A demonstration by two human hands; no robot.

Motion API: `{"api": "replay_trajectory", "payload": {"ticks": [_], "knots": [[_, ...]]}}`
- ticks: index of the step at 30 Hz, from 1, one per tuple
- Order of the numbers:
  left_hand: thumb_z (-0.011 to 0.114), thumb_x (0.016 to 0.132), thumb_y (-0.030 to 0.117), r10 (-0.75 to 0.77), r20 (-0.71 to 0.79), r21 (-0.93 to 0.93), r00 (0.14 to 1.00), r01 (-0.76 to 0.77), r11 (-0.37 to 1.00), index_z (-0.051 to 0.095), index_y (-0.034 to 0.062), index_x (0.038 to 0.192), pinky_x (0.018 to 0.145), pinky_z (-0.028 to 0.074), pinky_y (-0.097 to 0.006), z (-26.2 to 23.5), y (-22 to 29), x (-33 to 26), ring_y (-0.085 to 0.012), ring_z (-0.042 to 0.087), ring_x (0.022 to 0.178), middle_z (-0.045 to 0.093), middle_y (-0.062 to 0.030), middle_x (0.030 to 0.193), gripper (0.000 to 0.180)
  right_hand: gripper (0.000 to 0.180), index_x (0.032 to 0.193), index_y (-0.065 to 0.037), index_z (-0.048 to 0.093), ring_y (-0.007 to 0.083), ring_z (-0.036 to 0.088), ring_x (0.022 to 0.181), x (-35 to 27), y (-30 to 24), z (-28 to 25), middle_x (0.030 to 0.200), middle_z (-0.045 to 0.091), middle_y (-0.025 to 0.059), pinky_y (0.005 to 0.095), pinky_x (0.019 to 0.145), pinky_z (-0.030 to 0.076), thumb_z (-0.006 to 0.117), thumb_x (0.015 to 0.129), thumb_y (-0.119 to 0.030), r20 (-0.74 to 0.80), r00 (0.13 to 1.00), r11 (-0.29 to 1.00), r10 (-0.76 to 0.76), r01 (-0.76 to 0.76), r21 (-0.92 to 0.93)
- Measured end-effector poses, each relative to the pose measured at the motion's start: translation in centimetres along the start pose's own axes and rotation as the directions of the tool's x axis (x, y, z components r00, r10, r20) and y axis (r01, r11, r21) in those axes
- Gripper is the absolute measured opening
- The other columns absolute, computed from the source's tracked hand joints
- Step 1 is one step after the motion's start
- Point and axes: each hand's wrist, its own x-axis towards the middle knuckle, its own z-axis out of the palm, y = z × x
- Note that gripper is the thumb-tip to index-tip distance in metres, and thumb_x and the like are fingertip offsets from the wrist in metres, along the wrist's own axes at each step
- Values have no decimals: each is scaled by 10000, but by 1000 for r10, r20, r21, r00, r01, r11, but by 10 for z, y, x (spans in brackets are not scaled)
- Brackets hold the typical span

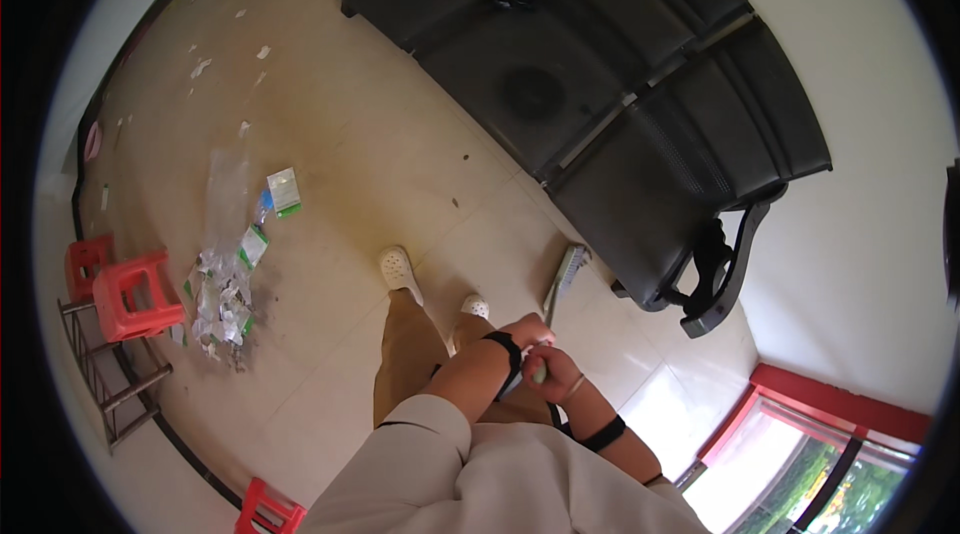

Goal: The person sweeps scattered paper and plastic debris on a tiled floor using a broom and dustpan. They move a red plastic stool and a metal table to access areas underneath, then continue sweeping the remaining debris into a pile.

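Observation:
I stand on a beige tiled floor (330, 134) and grip a broom with both hands. My left hand (528, 331), a black strap on its wrist, is closed around the upper handle. Just below it my right hand (555, 374) holds the pale green handle (540, 374). The grey brush head (567, 272) rests on the floor in front of my white shoes (400, 267), near the foot of a black bench. A pile of swept litter (225, 294), clear wrappers and green-and-white packets, lies to my left.
A row of black bench seats (620, 124) runs along the wall ahead and right. Red plastic stools (135, 296) and a metal rack (120, 384) stand at the left. Paper scraps (200, 66) dot the far floor. A red-framed window (800, 444) is at lower right.

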Motion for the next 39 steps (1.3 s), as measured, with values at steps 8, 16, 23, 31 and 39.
{"api": "replay_trajectory", "payload": {"ticks": [8, 16, 23, 31, 39], "knots": [[503, 596, 90, 206, -155, -360, 966, -249, 899, 499, -1, 593, 426, 341, -230, -141, -37, -106, -122, 440, 479, 480, -62, 534, 92, 63, 639, -79, 373, 129, 406, 430, 58, 61, 141, 487, 386, 25, 238, 412, 368, 411, 687, -64, -28, 989, 936, 147, -148, -318], [499, 654, 93, 88, -373, -569, 923, -303, 764, 468, -2, 677, 451, 368, -200, -253, -81, -194, -109, 448, 493, 471, -47, 573, 103, 81, 580, -60, 389, 169, 427, 439, 126, 128, 249, 486, 411, 57, 269, 431, 386, 399, 660, -54, -52, 935, 811, 352, -332, -482], [511, 637, 66, -97, -647, -653, 756, -485, 582, 439, -42, 716, 421, 355, -213, -305, -110, -263, -127, 440, 463, 459, -67, 546, 152, 35, 549, -37, 396, 184, 424, 389, 152, 168, 311, 454, 396, 75, 262, 392, 383, 416, 578, -39, -59, 891, 660, 451, -377, -649], [496, 625, 36, -91, -763, -549, 640, -567, 614, 435, -29, 779, 450, 400, -245, -335, -62, -275, -149, 477, 518, 469, -81, 604, 178, 160, 545, -77, 352, 50, 307, 338, 147, 120, 327, 424, 314, -33, 157, 315, 277, 395, 696, -103, 242, 795, 805, 556, -443, -394], [445, 665, 25, 31, -257, -855, 966, -243, 458, 457, -10, 637, 500, 440, -302, -257, -8, -175, -204, 509, 563, 481, -112, 562, 46, 153, 857, -6, 402, 30, 360, 405, 42, 18, 230, 557, 395, -18, 129, 336, 318, 378, 741, -104, 157, 872, 846, 463, -383, -370]]}}
